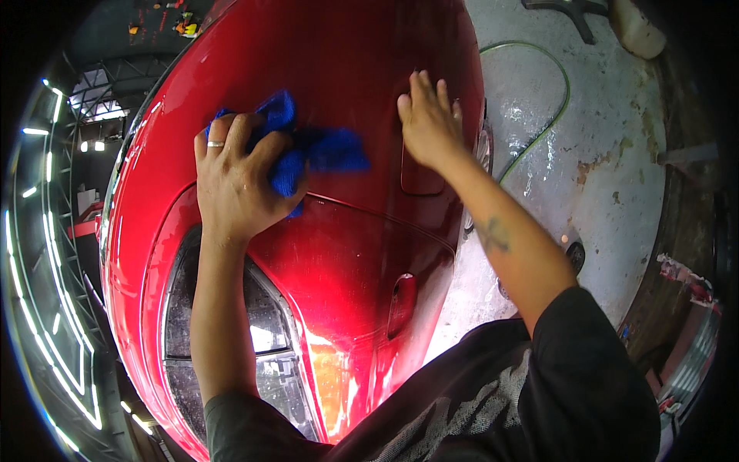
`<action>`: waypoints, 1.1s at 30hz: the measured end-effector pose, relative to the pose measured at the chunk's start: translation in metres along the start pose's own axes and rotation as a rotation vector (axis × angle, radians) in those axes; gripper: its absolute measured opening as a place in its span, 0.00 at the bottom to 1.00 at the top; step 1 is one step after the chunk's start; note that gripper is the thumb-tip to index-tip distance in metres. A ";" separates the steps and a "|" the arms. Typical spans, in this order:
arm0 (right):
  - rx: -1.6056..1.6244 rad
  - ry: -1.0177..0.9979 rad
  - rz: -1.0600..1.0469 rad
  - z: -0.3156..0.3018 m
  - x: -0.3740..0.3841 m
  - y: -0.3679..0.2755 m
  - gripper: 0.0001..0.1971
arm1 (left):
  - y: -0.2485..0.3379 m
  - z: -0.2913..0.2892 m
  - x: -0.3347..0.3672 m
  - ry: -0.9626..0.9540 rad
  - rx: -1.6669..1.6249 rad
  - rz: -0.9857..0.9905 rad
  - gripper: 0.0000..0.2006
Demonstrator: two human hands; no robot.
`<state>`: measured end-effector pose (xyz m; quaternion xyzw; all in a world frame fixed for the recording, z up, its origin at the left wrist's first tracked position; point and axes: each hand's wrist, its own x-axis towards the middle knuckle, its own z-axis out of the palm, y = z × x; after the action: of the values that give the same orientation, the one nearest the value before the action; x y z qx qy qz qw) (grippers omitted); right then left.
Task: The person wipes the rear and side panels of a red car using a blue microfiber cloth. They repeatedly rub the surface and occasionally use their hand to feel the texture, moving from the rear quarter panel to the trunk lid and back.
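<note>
A glossy red car [346, 85] fills the middle of the head view. Bunched under my left hand [242, 173] is a blue cloth [332, 150], gripped by the curled fingers against the car's body. A loose end of the cloth trails to the right and looks smeared by motion. My right hand [429, 119] is held flat with its fingers stretched, on or just over the red panel beside the fuel flap [423, 181]. It holds nothing. Nearer to me are the car's door handle [401, 306] and side window [265, 308].
A green hose [568, 92] curves across the worn grey floor [608, 154] to the right of the car. At the far right top stand a dark stand leg [577, 15] and a pale container [637, 31]. Light tubes [58, 308] run along the left side.
</note>
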<state>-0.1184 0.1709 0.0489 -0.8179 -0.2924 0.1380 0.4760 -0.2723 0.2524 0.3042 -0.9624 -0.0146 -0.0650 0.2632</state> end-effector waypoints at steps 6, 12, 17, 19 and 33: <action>0.048 -0.092 0.071 -0.012 0.003 0.003 0.33 | 0.000 -0.004 0.000 0.005 0.008 0.016 0.16; 0.024 -0.159 0.033 -0.011 -0.012 -0.007 0.34 | -0.001 -0.001 0.000 0.008 0.000 -0.006 0.17; 0.095 -0.032 0.096 -0.026 0.031 0.024 0.30 | 0.000 -0.002 -0.001 0.007 -0.002 -0.006 0.17; 0.075 0.071 -0.046 -0.024 0.006 0.014 0.28 | 0.000 0.000 -0.001 0.014 -0.009 -0.004 0.17; 0.166 0.065 -0.296 -0.012 0.070 0.019 0.30 | 0.000 -0.009 0.009 -0.005 0.116 -0.159 0.35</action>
<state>-0.0504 0.1983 0.0423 -0.7278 -0.3816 0.0635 0.5662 -0.2640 0.2481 0.3129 -0.9416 -0.0954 -0.0824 0.3123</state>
